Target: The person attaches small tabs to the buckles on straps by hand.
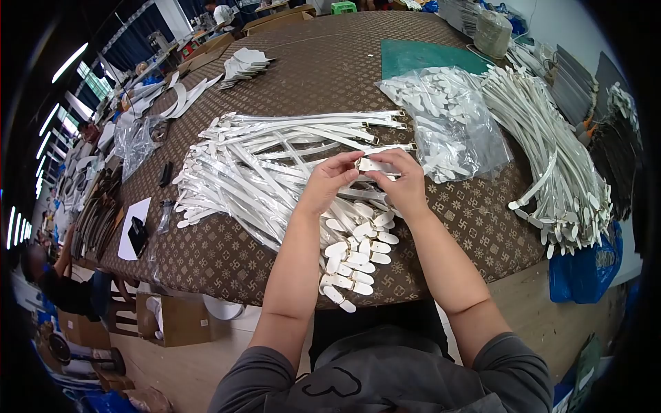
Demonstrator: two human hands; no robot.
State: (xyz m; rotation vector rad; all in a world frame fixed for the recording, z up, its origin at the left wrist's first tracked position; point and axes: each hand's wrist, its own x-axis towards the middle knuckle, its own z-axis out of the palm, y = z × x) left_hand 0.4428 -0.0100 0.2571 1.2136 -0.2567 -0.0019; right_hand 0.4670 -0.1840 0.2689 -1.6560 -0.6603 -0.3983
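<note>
My left hand (327, 182) and my right hand (405, 182) are close together above the table's near middle, fingers pinched. Between them is the end of a white strap (373, 165), with a small gold-coloured buckle part by the left fingertips. Both hands grip it; its far part is hard to follow among the others. Under and left of the hands lies a big pile of white straps (241, 179), many in clear plastic. Nearer my body, several white strap ends with gold-coloured buckles (354, 258) overlap in a stack.
Right of the hands lies a clear bag of white pieces (441, 120), partly over a green mat (427, 56). A long bundle of white straps (544, 158) hangs over the right edge. White paper with a black object (138, 234) lies left. A person (65, 282) sits at far left.
</note>
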